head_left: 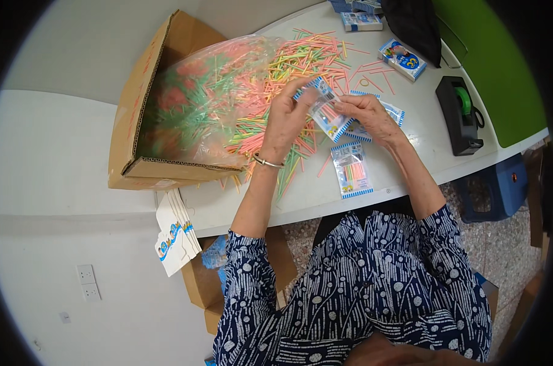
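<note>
Between my two hands is a small clear packet with blue striped ends and a few pink sticks showing inside. My left hand pinches its upper left end, thumb and fingers pressed together. My right hand grips its right side with thumb and fingertips. Partly under the right hand lie more blue-edged packets. Closer to me, a filled packet lies flat, its sticks pink and yellowish. Left of and behind my hands spreads a heap of thin pink, green and yellow sticks.
An open cardboard box with a clear plastic bag of sticks stands at left. Small blue-white boxes, a black bag and a black tape dispenser are at right. Folded white cartons hang at the table's near left edge.
</note>
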Demonstrator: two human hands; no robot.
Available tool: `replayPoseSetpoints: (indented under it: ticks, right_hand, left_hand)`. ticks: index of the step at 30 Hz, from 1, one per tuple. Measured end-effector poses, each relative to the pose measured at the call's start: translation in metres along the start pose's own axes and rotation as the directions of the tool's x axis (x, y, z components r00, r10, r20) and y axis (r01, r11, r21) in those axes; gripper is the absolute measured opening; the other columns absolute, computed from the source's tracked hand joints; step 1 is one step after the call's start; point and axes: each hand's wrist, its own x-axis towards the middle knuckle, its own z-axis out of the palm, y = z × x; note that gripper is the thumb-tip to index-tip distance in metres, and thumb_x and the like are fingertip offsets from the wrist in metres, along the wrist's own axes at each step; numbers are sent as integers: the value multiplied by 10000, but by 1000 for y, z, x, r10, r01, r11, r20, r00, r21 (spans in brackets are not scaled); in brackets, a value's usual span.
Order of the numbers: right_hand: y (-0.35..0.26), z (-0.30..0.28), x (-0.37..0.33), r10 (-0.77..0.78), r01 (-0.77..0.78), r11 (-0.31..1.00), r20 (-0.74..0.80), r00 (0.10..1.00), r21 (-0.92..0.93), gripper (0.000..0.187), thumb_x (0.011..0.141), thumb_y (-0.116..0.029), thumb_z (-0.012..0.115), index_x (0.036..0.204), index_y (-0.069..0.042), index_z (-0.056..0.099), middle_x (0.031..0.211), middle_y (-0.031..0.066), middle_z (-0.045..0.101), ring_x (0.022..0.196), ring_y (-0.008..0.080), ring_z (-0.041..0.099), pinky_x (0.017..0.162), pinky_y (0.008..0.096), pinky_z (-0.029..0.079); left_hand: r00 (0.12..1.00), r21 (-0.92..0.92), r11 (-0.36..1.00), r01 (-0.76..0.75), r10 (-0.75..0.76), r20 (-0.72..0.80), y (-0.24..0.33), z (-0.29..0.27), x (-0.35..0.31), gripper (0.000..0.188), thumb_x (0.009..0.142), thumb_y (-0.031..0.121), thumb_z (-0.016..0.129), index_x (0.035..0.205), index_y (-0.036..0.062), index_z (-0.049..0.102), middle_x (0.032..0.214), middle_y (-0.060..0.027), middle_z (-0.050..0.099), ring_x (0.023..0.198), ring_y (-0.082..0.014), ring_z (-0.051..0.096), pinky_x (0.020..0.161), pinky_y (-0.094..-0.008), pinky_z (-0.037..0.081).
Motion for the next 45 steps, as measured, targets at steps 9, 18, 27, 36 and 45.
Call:
replayPoseSetpoints:
  ticks: [9,18,27,36,45]
  right_hand:
    - [-19,1,-10,71,-50,983,114,991,-179,274,793,-257,721,897,-5,705,766,3,650,681,26,540,609,186,404]
    - [-11,-5,-33,73,-18,963,197,978,-270,281,773,-298,731,814,-20,731,647,-6,623,610,39,503,571,217,373]
    - [-37,-25,-42,95,-22,858,116,989,-513,344,776,-300,716,892,23,686,735,30,638,700,84,538,619,232,407]
    - [21,-61,-15,-424,-14,233,-114,899,-972,446,772,-307,696,1079,3,605,1218,107,529,1128,290,442,951,393,374]
    - [-13,-51,-9,-546,403,609,7,838,-683,318,776,-235,680,1017,-37,617,1019,70,596,1025,231,495,868,346,399]
  left_hand:
    - [998,-150,987,-50,53,19,9,14,-9,379,817,51,663,1158,31,500,950,-30,609,834,-85,595,729,-233,493]
    - [984,37,992,124,-128,125,21,18,-20,346,776,87,707,1084,23,562,936,-30,625,881,-110,599,785,-247,483]
    - [968,57,995,87,-98,229,-10,32,-47,324,797,111,686,1084,30,560,946,-17,602,886,-83,568,800,-241,466]
    - [942,650,684,-330,288,175,-28,44,-46,401,760,186,709,1097,26,561,1015,-123,607,952,-282,572,808,-368,465]
    - [984,220,962,-162,174,-34,-35,43,14,347,731,152,734,1006,5,581,910,-105,638,824,-207,610,732,-309,483]
